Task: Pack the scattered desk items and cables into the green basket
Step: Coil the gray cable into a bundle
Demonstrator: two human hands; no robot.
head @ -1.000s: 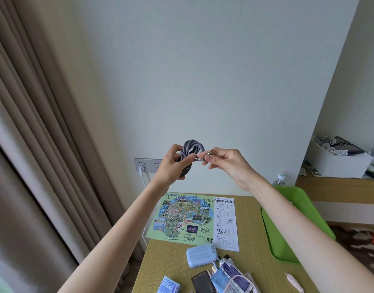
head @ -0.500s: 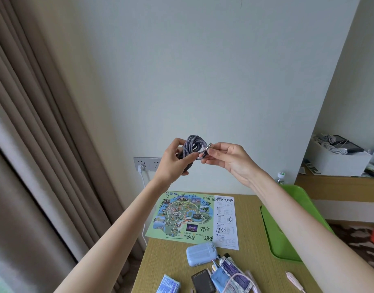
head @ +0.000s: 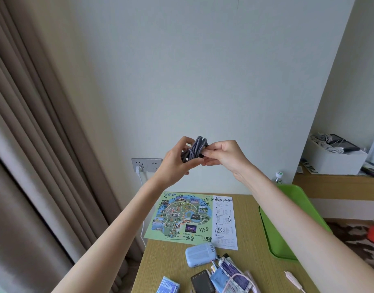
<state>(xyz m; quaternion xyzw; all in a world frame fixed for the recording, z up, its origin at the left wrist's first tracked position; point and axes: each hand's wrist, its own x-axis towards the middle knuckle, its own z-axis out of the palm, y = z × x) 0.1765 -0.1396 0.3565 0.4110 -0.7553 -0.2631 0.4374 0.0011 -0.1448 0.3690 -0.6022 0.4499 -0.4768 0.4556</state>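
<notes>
Desk (head: pixel 171 269): wooden top that carries the loose items; most of them lie at its near edge, between the two forearms.
Basket (head: pixel 272 240): green, shallow, at the right edge of the desk; what shows of its inside looks bare, so I judge the packing is at its beginning.
Map sheet (head: pixel 182 218): printed paper, flat near the far edge of the desk, thin and easy to crease; I would slide it to an edge before lifting.
Power bank (head: pixel 200 253): pale blue, rigid, probably the heaviest small item; take it around its body.
Cable coil (head: pixel 192 150): grey braided cable wound into a small bundle, held in the air above the far edge of the desk, in front of the wall. It looks light and soft, not fragile, but springy; the loops could open if only one strand is held, so the grip should go across the whole bundle.
Left hand (head: pixel 175 163): fingers curled and pressed around the coil, thumb on top.
Right hand (head: pixel 223 155): fingertips closed together, pinching the loose end at the right side of the coil.
</notes>
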